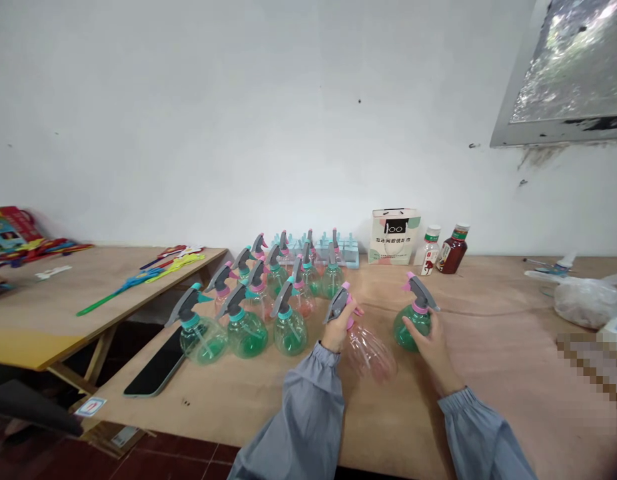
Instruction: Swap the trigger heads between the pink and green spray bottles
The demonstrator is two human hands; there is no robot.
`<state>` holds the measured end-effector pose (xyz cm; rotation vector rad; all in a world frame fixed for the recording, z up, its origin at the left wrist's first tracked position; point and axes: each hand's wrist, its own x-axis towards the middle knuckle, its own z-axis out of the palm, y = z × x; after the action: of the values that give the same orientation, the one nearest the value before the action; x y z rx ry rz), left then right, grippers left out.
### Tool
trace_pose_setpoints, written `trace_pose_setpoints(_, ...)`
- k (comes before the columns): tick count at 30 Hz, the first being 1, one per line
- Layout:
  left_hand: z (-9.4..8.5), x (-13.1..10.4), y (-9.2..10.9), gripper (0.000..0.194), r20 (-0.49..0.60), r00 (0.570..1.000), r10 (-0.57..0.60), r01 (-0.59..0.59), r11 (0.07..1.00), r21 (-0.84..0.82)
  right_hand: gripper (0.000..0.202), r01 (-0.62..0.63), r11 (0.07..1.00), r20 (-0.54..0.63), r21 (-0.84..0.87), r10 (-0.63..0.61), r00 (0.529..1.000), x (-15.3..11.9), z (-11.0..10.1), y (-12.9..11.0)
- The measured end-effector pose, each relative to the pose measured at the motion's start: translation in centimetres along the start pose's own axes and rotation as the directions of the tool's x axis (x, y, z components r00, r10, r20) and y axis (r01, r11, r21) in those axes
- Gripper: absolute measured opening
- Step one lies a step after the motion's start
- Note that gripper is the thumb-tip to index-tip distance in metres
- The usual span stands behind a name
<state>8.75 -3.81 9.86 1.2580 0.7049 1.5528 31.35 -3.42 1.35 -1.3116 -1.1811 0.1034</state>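
Observation:
My left hand (337,328) is wrapped round the grey and pink spray head of a clear pink spray bottle (369,352), which is tilted and smeared by motion. To the right, my right hand (431,340) grips the side of a green spray bottle (406,325) with a pink collar and grey trigger head; it looks upright. Left of my hands stand several more spray bottles in rows, among them a green one with a turquoise collar (290,331) closest to my left hand. Green and pink bottles are mixed in the rows behind.
A black phone (156,365) lies at the table's left edge. Along the wall stand a light blue rack (351,255), a paper bag (394,239) and two sauce bottles (452,250). A plastic bag (586,301) lies on the right. Another table (33,320) stands at left.

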Motion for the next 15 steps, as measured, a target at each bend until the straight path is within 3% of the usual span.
trace_pose_setpoints(4,-0.3,0.1,0.7,0.041,-0.005,0.998,0.061,-0.059,0.982,0.182,0.054,0.003,1.000,0.013,0.004,-0.003,1.000,0.0,0.0,0.3)
trace_pose_setpoints(8,-1.2,0.4,1.7,0.031,0.036,0.983,0.179,-0.177,0.891,0.419,0.054,0.007,1.000,0.028,-0.010,-0.007,1.000,-0.2,0.2,0.4)
trace_pose_setpoints(12,-2.4,1.4,1.3,0.031,-0.078,0.945,0.317,-0.203,0.759,0.619,0.056,0.003,1.000,0.045,-0.027,-0.002,0.999,-0.5,0.0,0.1)
trace_pose_setpoints(15,-2.8,1.9,0.4,0.032,-0.145,0.929,0.340,-0.170,0.743,0.647,0.054,0.021,1.000,0.062,-0.004,-0.021,0.998,-0.2,-0.3,-0.1)
